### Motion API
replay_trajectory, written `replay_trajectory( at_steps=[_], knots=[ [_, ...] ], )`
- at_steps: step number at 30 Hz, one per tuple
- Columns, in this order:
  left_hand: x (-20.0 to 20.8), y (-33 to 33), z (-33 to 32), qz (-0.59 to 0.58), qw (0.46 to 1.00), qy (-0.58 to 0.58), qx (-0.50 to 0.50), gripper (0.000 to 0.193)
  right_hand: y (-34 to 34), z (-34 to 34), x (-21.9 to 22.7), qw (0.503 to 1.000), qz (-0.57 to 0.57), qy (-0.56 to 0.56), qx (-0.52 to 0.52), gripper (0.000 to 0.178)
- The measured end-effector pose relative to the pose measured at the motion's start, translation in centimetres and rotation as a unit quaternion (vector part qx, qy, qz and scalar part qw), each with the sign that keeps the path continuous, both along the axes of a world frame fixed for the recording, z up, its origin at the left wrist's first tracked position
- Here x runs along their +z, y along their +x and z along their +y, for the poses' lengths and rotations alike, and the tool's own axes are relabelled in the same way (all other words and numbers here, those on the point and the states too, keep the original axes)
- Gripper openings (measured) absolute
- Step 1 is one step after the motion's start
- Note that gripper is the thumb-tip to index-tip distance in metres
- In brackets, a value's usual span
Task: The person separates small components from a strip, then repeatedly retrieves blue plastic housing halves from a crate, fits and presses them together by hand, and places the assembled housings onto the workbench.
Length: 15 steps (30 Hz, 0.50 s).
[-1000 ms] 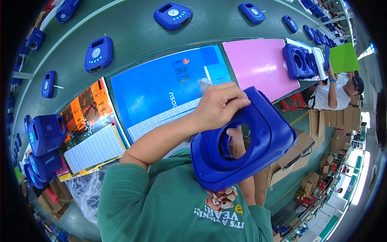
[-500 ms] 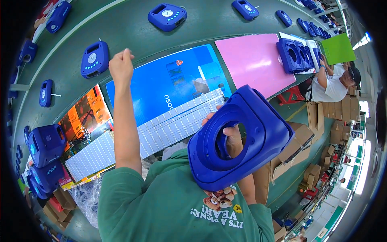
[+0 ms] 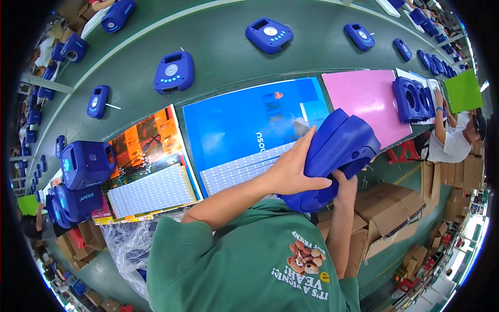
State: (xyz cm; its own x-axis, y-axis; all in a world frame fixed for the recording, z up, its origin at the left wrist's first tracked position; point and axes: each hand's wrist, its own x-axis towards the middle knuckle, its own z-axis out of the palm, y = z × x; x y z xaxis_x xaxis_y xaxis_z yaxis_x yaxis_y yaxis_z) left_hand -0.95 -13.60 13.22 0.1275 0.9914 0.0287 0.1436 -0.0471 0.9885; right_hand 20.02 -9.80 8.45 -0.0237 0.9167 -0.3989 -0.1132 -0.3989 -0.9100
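Note:
I hold a blue plastic speaker housing tilted above the table's front edge, in front of my green shirt. My left hand grips its left side, with the thumb across the near face and the fingers stretched along the shell. From below, my right hand holds the near side, thumb at the edge of an opening; some of its fingers are hidden behind the shell. Beneath my left forearm lie white LED strip boards on a blue sheet.
More LED boards lie on an orange printed sheet at left, beside stacked blue speakers. Finished-looking front panels sit along the green conveyor. Cardboard boxes stand at right. A co-worker sits near other housings.
My left hand has come down from above the conveyor onto the housing. The housing has turned, so its large round opening no longer faces up. The whole view has shifted.

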Motion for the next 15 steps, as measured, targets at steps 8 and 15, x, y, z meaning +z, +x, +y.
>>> replay_trajectory(
  at_steps=[8, 15],
  knots=[
    [-1.5, 1.0, 0.2, -0.054, 0.997, 0.027, 0.055, 0.1, 0.1, -2.1, 4.9, 0.982, -0.115, 0.149, -0.005, 0.048],
    [-2.0, 1.1, 0.1, -0.105, 0.993, 0.03, 0.053, 0.094, 0.4, -3.0, 5.0, 0.971, -0.155, 0.182, 0.011, 0.055]
  ],
)
